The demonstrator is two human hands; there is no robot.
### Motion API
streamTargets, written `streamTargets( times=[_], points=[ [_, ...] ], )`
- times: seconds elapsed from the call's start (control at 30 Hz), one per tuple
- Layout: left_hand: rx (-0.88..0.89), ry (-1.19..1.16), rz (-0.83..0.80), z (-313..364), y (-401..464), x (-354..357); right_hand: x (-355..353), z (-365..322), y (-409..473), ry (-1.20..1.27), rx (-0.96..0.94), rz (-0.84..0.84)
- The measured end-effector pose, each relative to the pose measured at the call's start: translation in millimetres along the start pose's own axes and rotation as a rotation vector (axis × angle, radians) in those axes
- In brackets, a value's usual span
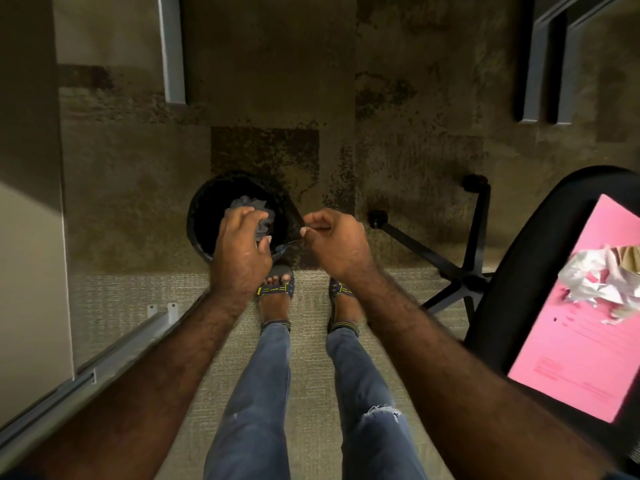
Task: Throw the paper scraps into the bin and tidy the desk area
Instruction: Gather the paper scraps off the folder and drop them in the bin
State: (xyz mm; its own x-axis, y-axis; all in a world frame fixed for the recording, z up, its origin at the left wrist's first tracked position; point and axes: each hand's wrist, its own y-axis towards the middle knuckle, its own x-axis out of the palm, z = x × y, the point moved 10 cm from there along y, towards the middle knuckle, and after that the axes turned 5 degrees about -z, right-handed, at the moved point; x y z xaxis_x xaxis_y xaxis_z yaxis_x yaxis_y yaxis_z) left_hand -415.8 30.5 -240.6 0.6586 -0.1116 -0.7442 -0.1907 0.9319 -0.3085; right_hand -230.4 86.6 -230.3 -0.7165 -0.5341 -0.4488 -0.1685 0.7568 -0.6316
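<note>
A round black bin (207, 223) stands on the carpet just ahead of my feet, with crumpled grey paper scraps (250, 203) inside. My left hand (239, 252) hovers over the bin's near right rim, fingers apart and curved above the scraps; I cannot tell whether they touch the paper. My right hand (336, 242) is just right of the bin, fingers curled in and thumb against the forefinger, with nothing visible in it. More crumpled white paper scraps (595, 282) lie on a pink sheet (571, 344) on the black office chair (498, 306) at the right.
The chair's star base and castors (450, 268) spread over the carpet between the bin and the seat. A pale cabinet side (31, 237) and a metal rail (104, 362) run along the left. Grey furniture legs (172, 50) stand further ahead.
</note>
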Motion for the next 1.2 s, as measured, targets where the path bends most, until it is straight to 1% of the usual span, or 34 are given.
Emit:
streamTargets(
  times=[0.13,0.3,0.47,0.63,0.97,1.2],
  points=[
    [0.02,-0.007,-0.013,28.3,0.9,13.4,-26.6,14.6,-7.7,0.007,-0.009,0.029],
    [0.091,-0.024,-0.016,76.3,1.0,30.2,-71.4,27.4,-19.5,-0.018,-0.033,0.087],
    [0.153,-0.025,-0.055,130.6,-2.8,52.8,-119.4,36.8,-40.9,-0.137,-0.099,0.106],
    [0.259,-0.013,-0.092,187.6,-6.5,77.7,-164.9,55.5,-60.5,-0.226,-0.152,0.135],
    [0.399,-0.026,-0.182,286.2,-11.8,124.1,-260.2,101.3,-102.4,-0.228,-0.111,0.364],
    [0.561,-0.068,-0.228,350.3,-22.7,157.9,-317.4,125.6,-140.5,-0.206,-0.1,0.48]
  ],
)
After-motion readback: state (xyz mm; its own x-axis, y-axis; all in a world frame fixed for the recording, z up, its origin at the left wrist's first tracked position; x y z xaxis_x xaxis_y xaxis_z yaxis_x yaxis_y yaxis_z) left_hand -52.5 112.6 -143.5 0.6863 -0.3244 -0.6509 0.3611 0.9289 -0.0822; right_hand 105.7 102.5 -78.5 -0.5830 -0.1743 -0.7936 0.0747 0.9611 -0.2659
